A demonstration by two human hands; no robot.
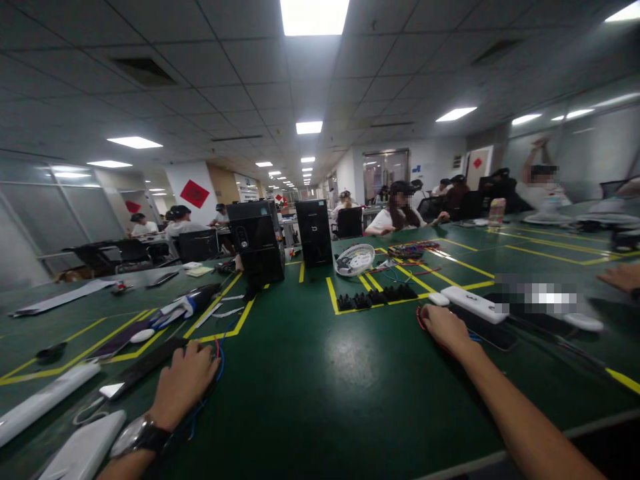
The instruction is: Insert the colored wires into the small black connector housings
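Note:
My left hand [184, 383] rests on the green table [320, 373] at the lower left, fingers curled down over thin red and blue wires [218, 363]; a watch is on its wrist. Beside it lie a black flat strip [150, 363] and white power strips [45, 397]. My right hand [445, 328] lies fingers-down at the right on red and blue wires [421, 321], just in front of a white power strip [473, 303]. Whether either hand grips the wires is hidden under the fingers.
Yellow tape lines mark out sections of the table. Two black computer towers [257, 240] stand at the centre back, near a white fan guard [355, 259] and a row of small black parts [375, 297]. Several seated people work at tables behind. Another person's hand [620, 275] shows at far right.

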